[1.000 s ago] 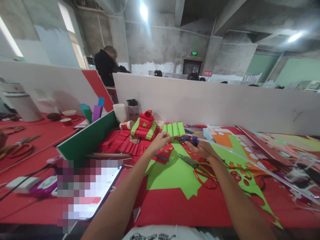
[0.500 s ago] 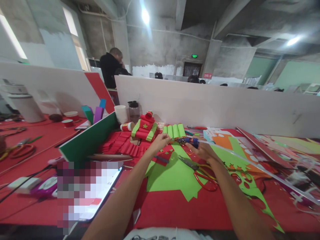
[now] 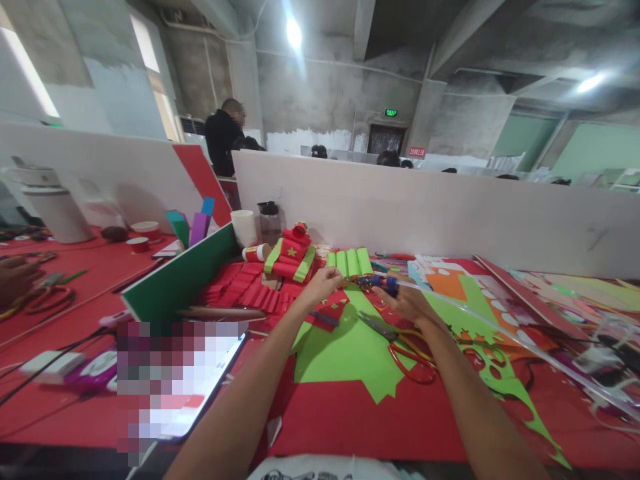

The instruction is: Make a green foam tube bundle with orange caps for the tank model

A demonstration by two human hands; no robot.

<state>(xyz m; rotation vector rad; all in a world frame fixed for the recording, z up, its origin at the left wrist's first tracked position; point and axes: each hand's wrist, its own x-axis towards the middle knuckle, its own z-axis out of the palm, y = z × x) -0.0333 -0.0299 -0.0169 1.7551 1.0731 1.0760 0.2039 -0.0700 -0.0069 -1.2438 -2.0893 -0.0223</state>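
Observation:
My right hand (image 3: 405,297) is closed around a blue glue gun (image 3: 383,285), whose tip points left. A long clear stick (image 3: 480,313) runs from its back to the right. My left hand (image 3: 325,283) pinches something small close to the tip; what it is I cannot make out. Just behind the hands stand several light green paper rolls (image 3: 350,261). To their left is a red and green paper model (image 3: 291,252) with a star. Below the hands lie a green paper sheet (image 3: 330,363) and scissors (image 3: 413,353) with red and yellow handles.
A phone (image 3: 190,393) with a lit screen lies at the left, by a green board (image 3: 175,277). Folded red paper strips (image 3: 245,287) lie behind it. Green paper offcuts (image 3: 515,393) are on the right. A white partition (image 3: 425,207) crosses the back. Another person's hand (image 3: 20,277) is at far left.
Another person's hand has come further into view at the far left edge. My own hands keep nearly the same position. The whole view has shifted very slightly.

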